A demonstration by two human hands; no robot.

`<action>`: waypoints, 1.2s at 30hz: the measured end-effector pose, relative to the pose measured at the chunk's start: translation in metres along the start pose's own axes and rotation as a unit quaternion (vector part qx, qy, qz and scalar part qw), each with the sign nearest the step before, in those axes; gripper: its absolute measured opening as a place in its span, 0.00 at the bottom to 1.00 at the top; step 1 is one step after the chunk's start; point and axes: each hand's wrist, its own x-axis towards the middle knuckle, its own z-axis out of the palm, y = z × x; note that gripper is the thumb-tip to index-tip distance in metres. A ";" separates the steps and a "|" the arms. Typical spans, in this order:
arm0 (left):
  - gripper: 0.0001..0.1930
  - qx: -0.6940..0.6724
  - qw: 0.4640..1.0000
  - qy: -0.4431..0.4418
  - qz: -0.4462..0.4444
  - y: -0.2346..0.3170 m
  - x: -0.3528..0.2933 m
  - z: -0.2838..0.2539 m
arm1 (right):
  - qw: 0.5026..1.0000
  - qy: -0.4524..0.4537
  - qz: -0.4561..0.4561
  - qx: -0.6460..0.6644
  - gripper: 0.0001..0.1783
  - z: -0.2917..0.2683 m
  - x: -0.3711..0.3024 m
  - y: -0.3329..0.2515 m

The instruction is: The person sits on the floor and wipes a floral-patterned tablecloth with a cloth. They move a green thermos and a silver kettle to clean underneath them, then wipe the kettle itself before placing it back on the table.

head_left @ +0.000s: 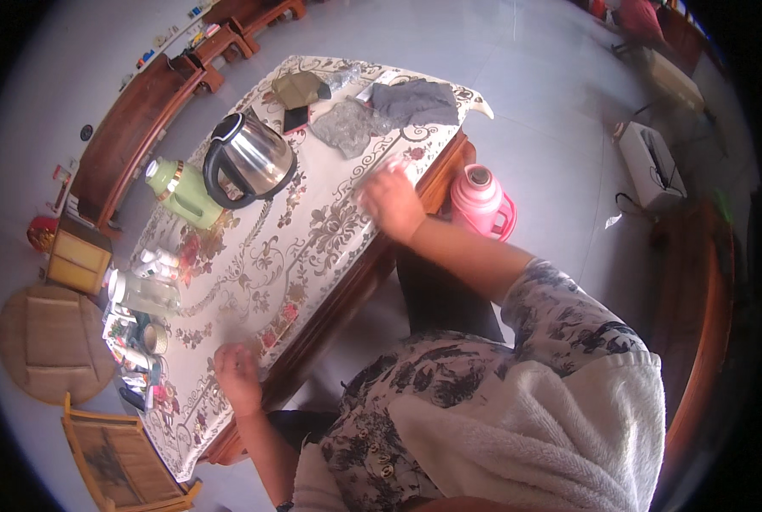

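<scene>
My right hand is over the right edge of the table, by the patterned tablecloth. Its fingers are loosely spread, slightly blurred, and I see nothing in them. Closer to me, my left hand is at the near edge of the same cloth. Motion smears its fingers, so their shape is unclear; no object shows there. Beyond the right hand lie a crumpled grey cloth and a dark grey cloth. A pink thermos flask stands on the floor beside my right forearm.
A steel electric kettle and a green thermos flask stand at the table's far left. Nearer are a clear jar and small containers. A dark phone lies near the back. Wooden stools flank the table's left side.
</scene>
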 end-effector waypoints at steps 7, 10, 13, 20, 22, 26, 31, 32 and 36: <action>0.17 0.031 0.999 -0.006 -0.029 0.004 0.020 0.017 | 0.989 -0.033 -0.084 0.120 0.15 0.016 -0.014 -0.064; 0.24 0.029 0.999 -0.030 -0.002 0.008 0.036 0.030 | 0.983 -0.044 -0.094 0.149 0.22 0.012 -0.016 -0.061; 0.31 0.027 0.998 -0.056 0.032 0.019 0.058 0.043 | 0.977 -0.008 -0.098 0.189 0.25 0.009 -0.014 -0.048; 0.35 0.075 0.987 -0.141 0.030 0.014 0.045 0.055 | 0.967 0.032 -0.094 0.234 0.16 0.012 -0.025 -0.047; 0.34 0.094 0.982 -0.159 0.029 0.013 0.048 0.058 | 0.969 0.052 -0.086 0.227 0.14 0.013 -0.024 -0.049; 0.31 0.109 0.981 -0.159 0.039 0.016 0.052 0.059 | 0.966 0.018 -0.061 0.249 0.14 0.018 -0.021 -0.045; 0.31 0.101 0.981 -0.151 0.061 0.018 0.054 0.060 | 0.950 -0.009 -0.002 0.314 0.15 0.015 0.024 -0.062; 0.32 0.103 0.981 -0.155 0.062 0.015 0.051 0.059 | 0.958 0.092 -0.023 0.270 0.15 0.014 0.038 -0.074; 0.33 0.118 0.977 -0.163 0.069 0.013 0.047 0.060 | 0.984 0.156 -0.025 0.084 0.18 0.003 0.050 -0.121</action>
